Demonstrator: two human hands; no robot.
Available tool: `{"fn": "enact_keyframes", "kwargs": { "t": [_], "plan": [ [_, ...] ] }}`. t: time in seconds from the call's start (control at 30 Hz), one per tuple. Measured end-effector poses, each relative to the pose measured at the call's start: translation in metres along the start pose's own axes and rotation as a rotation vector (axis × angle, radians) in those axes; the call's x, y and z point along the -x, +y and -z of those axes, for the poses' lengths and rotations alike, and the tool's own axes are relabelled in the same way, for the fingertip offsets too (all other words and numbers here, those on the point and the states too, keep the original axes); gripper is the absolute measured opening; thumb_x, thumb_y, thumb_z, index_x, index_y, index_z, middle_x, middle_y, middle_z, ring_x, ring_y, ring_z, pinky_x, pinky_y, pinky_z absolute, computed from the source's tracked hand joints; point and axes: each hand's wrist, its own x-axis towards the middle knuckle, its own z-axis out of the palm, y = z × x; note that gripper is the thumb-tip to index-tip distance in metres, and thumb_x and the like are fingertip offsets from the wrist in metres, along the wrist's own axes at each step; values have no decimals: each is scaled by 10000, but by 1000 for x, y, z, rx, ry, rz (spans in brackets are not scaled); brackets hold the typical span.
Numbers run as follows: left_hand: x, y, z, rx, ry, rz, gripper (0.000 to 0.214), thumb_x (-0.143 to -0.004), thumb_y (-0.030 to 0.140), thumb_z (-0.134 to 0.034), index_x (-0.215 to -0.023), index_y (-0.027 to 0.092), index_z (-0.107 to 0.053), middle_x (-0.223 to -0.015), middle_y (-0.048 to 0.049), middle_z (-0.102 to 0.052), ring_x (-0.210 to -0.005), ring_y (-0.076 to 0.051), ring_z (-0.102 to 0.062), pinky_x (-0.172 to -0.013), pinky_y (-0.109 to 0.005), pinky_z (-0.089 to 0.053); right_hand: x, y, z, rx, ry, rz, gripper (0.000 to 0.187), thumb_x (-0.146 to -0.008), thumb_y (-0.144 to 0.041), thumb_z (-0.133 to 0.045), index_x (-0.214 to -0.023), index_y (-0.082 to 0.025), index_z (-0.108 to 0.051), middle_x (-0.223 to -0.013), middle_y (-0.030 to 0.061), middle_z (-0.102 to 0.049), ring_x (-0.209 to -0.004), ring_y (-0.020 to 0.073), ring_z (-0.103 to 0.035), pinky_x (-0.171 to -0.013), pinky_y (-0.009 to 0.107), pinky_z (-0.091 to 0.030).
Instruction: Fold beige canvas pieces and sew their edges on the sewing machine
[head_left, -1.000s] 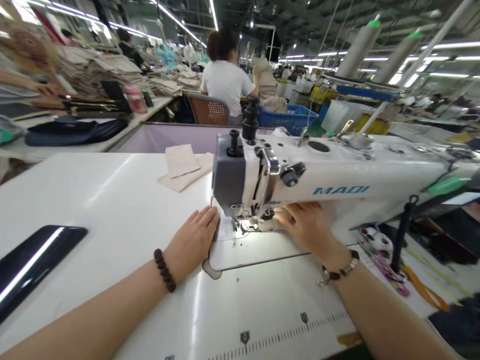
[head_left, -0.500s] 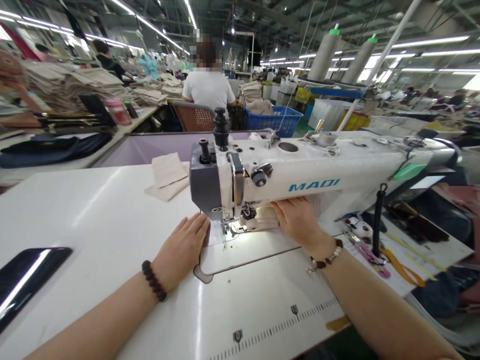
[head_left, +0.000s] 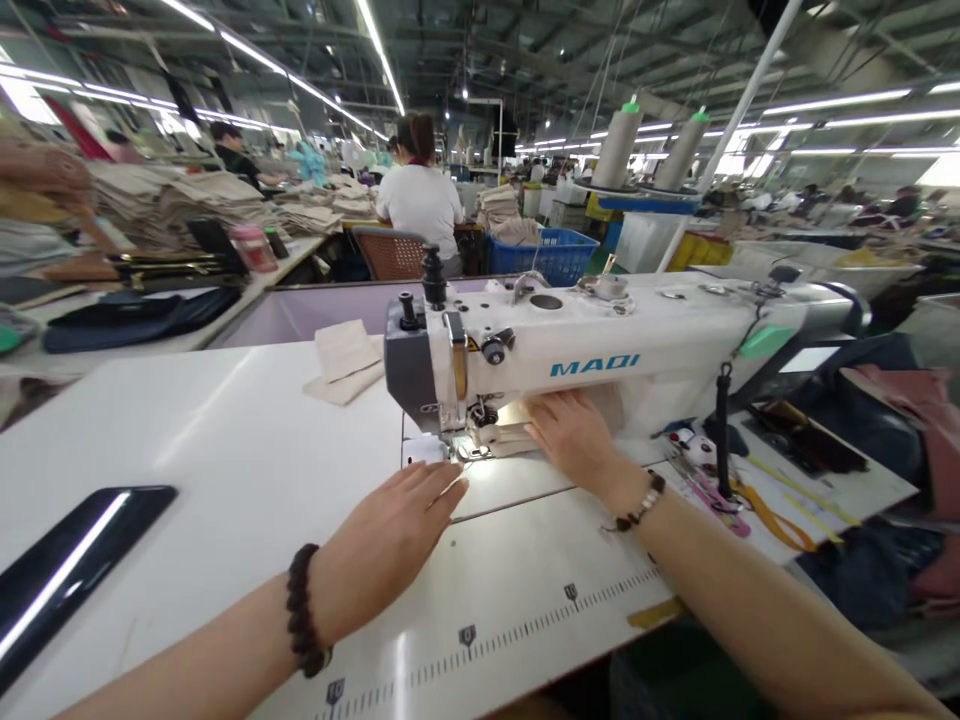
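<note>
Under the arm of the white sewing machine [head_left: 570, 345] lies a folded piece of beige fabric [head_left: 513, 438], its left end by the lit presser foot [head_left: 471, 450]. My right hand [head_left: 574, 440] has its thumb and fingers on this fabric, right of the foot; part of the grip is hidden. My left hand [head_left: 390, 525] reaches over the white table from the lower left, fingers stretched out and nothing in them. Its fingertips are just in front of the needle area. Two beige fabric pieces [head_left: 345, 362] rest on the table behind, left of the machine head.
At the left edge lies a dark glossy panel [head_left: 82, 560]. Right of the machine are orange-handled scissors [head_left: 772, 515] and small tools. A ruler strip [head_left: 525, 620] runs along the front edge. Beyond sit a blue basket [head_left: 559, 257] and a person in a white shirt [head_left: 420, 200].
My left hand has drawn back from beside the needle toward the front right. My right hand stays on the fabric. The camera view has shifted slightly.
</note>
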Motion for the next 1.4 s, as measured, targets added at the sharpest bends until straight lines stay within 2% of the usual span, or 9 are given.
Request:
{"fn": "enact_keyframes", "kwargs": {
  "t": [0.2,0.43,0.63,0.73,0.8,0.93,1.1,1.27,1.4],
  "plan": [
    [25,1,1,-45,34,5,312,-885,150,-358,-1139,142,-540,-1140,-90,-610,-1017,-203,-585,-917,-366,-470,-2,9,-15,-30,63,-11,164,-856,-121,-440,-912,-141,-592,-871,87,-630,-857,204,-546,-807,334,-402],
    [29,9,1,-16,80,33,338,-890,197,-381,-1208,157,-487,-1171,-89,-595,-1016,-203,-592,-872,-333,-509,40,-8,39,-70,118,-64,221,-879,-98,-348,-824,-150,-555,-692,56,-604,-643,162,-551,-609,274,-416],
    [2,32,-1,118,139,-3,458,-845,83,-362,-1303,96,-346,-1320,-171,-445,-1233,-234,-411,-955,-386,-441,90,-79,59,-386,-1,-66,223,-870,-122,-319,-823,-194,-525,-640,15,-595,-557,142,-547,-540,255,-401],
    [-3,36,-1,270,14,-186,394,-818,9,-340,-1124,189,-512,-1184,-91,-576,-1151,-187,-496,-1003,-396,-386,95,-99,61,-579,-45,-11,282,-895,-170,-301,-723,-199,-522,-546,-14,-581,-466,112,-526,-474,216,-398],
    [6,33,2,375,-106,-227,330,-821,27,-375,-1015,215,-564,-1050,-46,-641,-1016,-154,-579,-987,-347,-403,92,-96,70,-706,-247,-9,166,-892,-244,-409,-852,-202,-565,-723,-14,-665,-642,100,-611,-622,175,-459],
    [51,18,15,503,-214,24,340,-804,38,-366,-991,208,-593,-1000,-34,-652,-916,-136,-612,-856,-240,-480,86,-75,87,-755,-577,168,444,-809,-386,-575,-1193,-175,-504,-1220,79,-565,-1143,177,-494,-1044,309,-290],
    [103,6,31,613,-221,434,243,-853,171,-389,-951,212,-608,-1021,-20,-651,-926,-146,-612,-822,-204,-483,86,-73,68,-795,-661,177,619,-784,-431,-592,-1308,-159,-408,-1306,109,-485,-1239,223,-393,-1092,449,-157],
    [119,6,34,656,-212,561,253,-879,245,-395,-959,228,-634,-1129,-13,-614,-1035,-168,-572,-919,-251,-443,74,-76,40,-1067,-480,-211,240,-853,-258,-454,-1041,-200,-592,-1005,53,-654,-942,179,-604,-907,334,-441],
    [119,6,35,751,-176,759,277,-860,304,-462,-1086,214,-593,-1107,-24,-621,-965,-180,-598,-863,-256,-473,58,-80,28,-1229,-474,-572,494,-813,-315,-518,-1274,-177,-408,-772,11,-662,-657,148,-622,-551,222,-487]
  ]
}}
